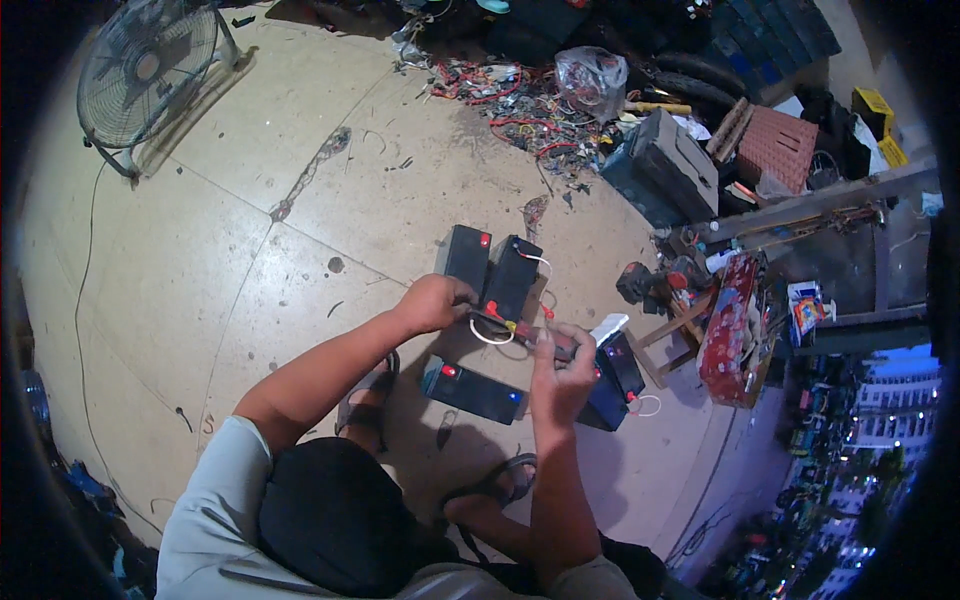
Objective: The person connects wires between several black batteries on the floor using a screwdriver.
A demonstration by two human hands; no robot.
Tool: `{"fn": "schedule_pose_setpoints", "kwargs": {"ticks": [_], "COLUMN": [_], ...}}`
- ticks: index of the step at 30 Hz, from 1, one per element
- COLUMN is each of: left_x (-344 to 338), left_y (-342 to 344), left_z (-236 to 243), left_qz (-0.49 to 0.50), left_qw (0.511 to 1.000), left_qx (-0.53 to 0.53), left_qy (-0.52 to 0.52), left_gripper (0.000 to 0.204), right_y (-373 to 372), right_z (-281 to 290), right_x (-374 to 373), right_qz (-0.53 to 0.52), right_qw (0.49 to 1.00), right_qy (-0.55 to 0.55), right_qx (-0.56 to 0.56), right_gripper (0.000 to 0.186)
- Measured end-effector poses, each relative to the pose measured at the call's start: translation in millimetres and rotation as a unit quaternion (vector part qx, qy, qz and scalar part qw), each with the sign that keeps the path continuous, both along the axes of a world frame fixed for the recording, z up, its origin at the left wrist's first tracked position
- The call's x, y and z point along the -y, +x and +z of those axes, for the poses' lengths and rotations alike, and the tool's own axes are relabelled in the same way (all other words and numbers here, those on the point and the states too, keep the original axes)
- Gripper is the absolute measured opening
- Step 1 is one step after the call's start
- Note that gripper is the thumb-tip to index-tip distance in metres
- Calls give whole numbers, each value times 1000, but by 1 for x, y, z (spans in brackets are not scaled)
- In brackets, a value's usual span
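My left hand (435, 302) is closed, fingertips pinched at the near end of two black block batteries, one on the left (464, 255) and one on the right (514, 275). What it pinches is too small to make out. My right hand (563, 365) is wrapped round a red-handled tool (535, 335) whose front points at my left fingertips; its exact kind is unclear. A white wire (488, 340) loops just below the tool. Closer to my feet lies another black battery (475, 391) with a red terminal cap. To the right of my right hand sit more black batteries (612, 390).
A floor fan (147, 68) stands at the far left. Scrap wire (520, 120) and a plastic bag (592, 82) are heaped at the back. On the right are a dark case (668, 165), a cordless drill (645, 285) and a red patterned seat (733, 330). My sandalled feet flank the nearest battery.
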State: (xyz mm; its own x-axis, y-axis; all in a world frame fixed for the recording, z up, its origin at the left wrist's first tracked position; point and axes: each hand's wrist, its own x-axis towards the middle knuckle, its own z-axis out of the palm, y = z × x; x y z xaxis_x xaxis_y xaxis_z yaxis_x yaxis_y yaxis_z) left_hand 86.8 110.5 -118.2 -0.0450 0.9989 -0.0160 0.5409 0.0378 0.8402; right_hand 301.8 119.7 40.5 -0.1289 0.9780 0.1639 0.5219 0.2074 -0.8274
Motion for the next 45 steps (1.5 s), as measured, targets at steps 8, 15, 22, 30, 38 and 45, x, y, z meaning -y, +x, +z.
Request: {"fn": "schedule_pose_setpoints", "kwargs": {"ticks": [8,15,22,30,38,45], "left_x": [2,6,14,12,5,39], "left_y": [2,3,4,5,-4,-18], "left_z": [-8,-1,4,1,15,15], "left_qz": [-6,-17,-31,-58,-89,61], "left_qw": [997,998,995,990,990,980], "left_qx": [-50,-45,-75,-115,-107,167], "left_qy": [62,52,61,52,-11,-84], "left_gripper": [21,31,52,40,27,42], "right_y": [5,-44,-79,-84,-99,-53], "right_z": [11,3,-20,-32,1,61], "right_x": [-15,-27,-16,-17,-30,-33], "right_qz": [100,155,-11,-9,238,309], "right_qw": [989,988,980,984,967,879], "right_qy": [65,12,10,69,10,137], "right_qx": [84,-3,-199,-164,-84,336], "right_gripper": [23,16,23,23,26,34]}}
